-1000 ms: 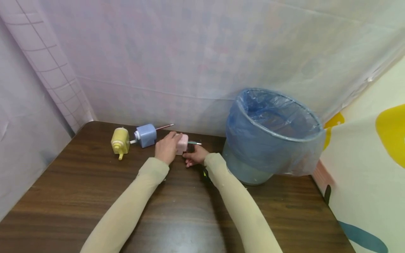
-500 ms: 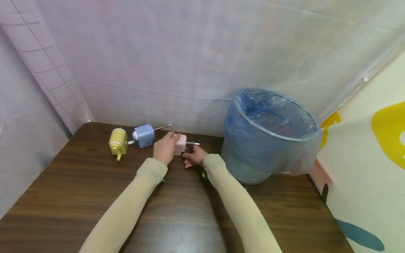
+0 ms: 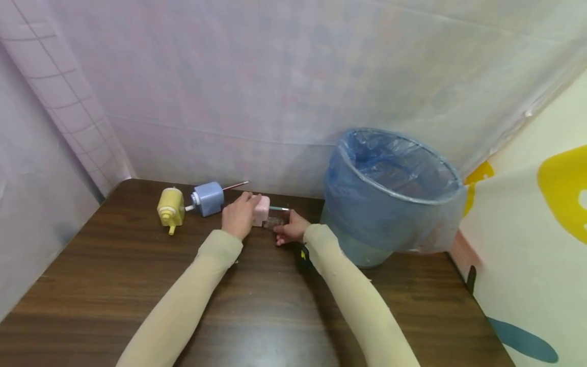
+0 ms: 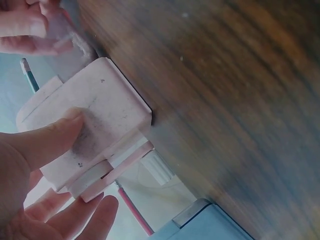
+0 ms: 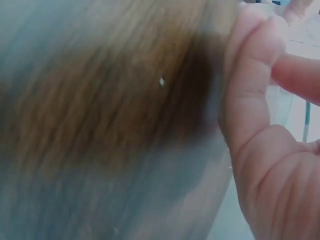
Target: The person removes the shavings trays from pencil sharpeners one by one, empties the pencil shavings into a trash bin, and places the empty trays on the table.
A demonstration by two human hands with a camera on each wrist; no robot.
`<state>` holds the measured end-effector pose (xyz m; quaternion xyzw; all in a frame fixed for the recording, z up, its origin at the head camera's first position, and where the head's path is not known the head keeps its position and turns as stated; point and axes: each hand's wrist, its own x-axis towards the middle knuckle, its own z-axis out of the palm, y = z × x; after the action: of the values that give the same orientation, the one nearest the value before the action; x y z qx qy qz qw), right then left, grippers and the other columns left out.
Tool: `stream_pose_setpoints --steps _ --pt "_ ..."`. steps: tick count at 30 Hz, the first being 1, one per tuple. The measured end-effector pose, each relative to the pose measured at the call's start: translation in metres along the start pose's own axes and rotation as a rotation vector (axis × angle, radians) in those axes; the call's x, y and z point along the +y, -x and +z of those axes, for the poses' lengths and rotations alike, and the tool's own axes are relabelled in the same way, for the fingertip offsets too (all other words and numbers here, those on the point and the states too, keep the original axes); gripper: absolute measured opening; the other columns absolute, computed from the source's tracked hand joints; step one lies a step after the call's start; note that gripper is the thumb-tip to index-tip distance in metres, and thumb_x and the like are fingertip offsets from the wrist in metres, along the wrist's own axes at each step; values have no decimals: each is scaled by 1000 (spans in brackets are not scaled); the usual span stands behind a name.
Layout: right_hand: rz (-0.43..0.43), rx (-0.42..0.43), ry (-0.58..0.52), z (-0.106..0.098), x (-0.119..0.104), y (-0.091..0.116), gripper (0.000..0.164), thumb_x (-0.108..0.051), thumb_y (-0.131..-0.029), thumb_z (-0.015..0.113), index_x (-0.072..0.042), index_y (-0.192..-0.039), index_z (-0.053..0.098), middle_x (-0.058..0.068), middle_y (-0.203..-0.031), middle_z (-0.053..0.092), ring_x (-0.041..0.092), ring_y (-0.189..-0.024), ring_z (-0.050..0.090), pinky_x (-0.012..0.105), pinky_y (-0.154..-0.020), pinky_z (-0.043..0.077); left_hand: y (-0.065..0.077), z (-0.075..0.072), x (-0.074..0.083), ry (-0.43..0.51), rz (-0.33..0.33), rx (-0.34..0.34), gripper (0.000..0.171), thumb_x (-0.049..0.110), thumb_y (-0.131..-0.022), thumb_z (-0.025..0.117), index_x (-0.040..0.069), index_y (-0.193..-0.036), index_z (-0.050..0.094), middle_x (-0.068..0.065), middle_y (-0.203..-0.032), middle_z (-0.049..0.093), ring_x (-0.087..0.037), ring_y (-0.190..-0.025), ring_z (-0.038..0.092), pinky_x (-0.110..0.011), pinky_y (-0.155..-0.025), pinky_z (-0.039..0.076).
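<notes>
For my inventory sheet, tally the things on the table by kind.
Box-shaped plastic pencil sharpeners: 3 (yellow, blue, pink)
Thin pencils stuck in sharpeners: 2 (red, green)
Blue-lined round waste bin: 1
Total: 6

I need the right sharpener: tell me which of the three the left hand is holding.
The pink sharpener, gripped by the left hand. The blue sharpener and yellow sharpener stand untouched further left.

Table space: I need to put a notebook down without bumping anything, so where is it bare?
The near half of the table, left of both sleeves, is bare. The far edge is crowded: yellow sharpener, blue sharpener, pink sharpener, bin.
</notes>
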<state>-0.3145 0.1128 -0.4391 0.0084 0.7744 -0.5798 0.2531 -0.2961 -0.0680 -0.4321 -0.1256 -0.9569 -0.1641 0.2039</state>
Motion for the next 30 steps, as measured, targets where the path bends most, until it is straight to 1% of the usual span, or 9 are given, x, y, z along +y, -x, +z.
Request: stream_pose_setpoints --steps 5,10,14,18,21,25,27,30 --pt "35 -8 70 -3 0 5 59 8 -94 58 3 -139 20 12 -76 52 16 -49 57 24 -49 55 0 0 -1 8 -5 -12 55 5 -83 79 12 -135 64 -18 -132 63 -40 -90 70 -51 -65 57" --pt "12 -15 156 -4 0 13 60 5 -94 60 3 -140 21 12 -72 54 16 -49 59 25 -51 57 0 0 -2 14 -11 -25 54 5 -84 77 12 -136 63 -19 -133 62 -40 -92 69 -52 -67 57" --pt "-3 -7 275 -7 0 20 60 -1 -95 62 2 -141 23 11 -69 56 15 -50 60 31 -58 61 0 0 -1 16 -10 -25 54 5 -84 77 12 -136 63 -18 -133 62 -40 -93 69 -52 -68 58" --pt "-11 -11 333 -10 1 26 62 -4 -96 63 2 -144 24 10 -71 57 15 -52 61 37 -67 63 0 0 1 24 -13 -45 55 6 -85 77 14 -137 62 -18 -132 62 -41 -91 69 -52 -70 57" --pt "-42 -4 333 -12 -2 32 64 -5 -95 63 4 -145 24 11 -77 58 16 -55 62 41 -71 63 0 1 1 26 -25 -55 56 7 -84 77 15 -138 61 -18 -132 62 -41 -91 69 -52 -71 57" --pt "-107 8 324 -11 -12 40 63 -7 -95 66 3 -144 28 18 -98 62 18 -65 64 46 -75 62 0 0 -1 20 -31 -36 55 4 -84 76 14 -136 63 -18 -132 62 -41 -89 69 -52 -69 57" --pt "-133 16 342 -11 -20 46 62 -11 -95 68 2 -143 31 20 -107 62 18 -67 66 47 -77 62 0 0 -1 21 -22 -14 54 3 -82 77 13 -134 64 -18 -131 63 -41 -88 69 -52 -67 57" --pt "-187 40 415 -11 -36 60 61 -18 -94 70 -1 -142 37 20 -110 65 17 -67 69 45 -76 62 0 0 0 13 -8 11 54 2 -81 78 12 -132 66 -18 -129 64 -41 -85 69 -52 -67 57"
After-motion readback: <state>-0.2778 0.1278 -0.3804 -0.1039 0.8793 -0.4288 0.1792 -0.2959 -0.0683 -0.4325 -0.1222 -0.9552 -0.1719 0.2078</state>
